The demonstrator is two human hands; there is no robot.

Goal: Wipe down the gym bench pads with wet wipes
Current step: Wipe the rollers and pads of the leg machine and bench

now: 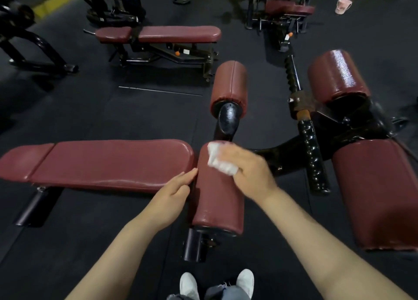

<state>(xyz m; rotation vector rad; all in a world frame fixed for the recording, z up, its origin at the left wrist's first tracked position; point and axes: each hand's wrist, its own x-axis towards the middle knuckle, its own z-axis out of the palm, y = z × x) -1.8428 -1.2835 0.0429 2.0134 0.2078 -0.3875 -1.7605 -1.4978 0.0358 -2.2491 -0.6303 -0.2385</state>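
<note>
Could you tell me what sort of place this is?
Most likely a gym: maroon padded benches stand on black rubber flooring, with roller pads on black steel frames and a weight plate lying beyond.

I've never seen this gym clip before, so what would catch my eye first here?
First, the right hand pressing a white wipe on the maroon roller pad at centre, with the left hand touching the pad's side. Next, the long bench pad stretching left, and the big roller pads on the right.
</note>
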